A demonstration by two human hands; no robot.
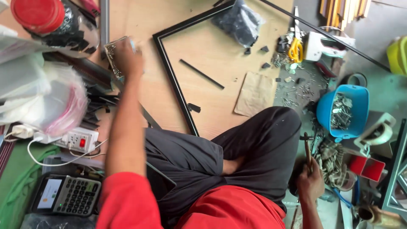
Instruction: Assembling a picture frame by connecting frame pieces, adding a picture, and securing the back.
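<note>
Red sleeves and our crossed legs in dark trousers filled the near edge as we sat on the floor. Our left hand (pixel 127 57) reached out and dipped into a small clear box of metal bits (pixel 112 53), fingers curled down into it; whether they had pinched anything we could not tell. Our right hand (pixel 310 182) was closed round the handle of a hammer (pixel 307 148), head up, by our knee. We judged this the fetching of a fastener for the black frame (pixel 176 85) on the wooden board (pixel 220 51). Nearby sat a blue tub (pixel 362 99), a red-lidded jar (pixel 40 17), a black bag (pixel 241 21) and clear pink-edged bags (pixel 55 106).
</note>
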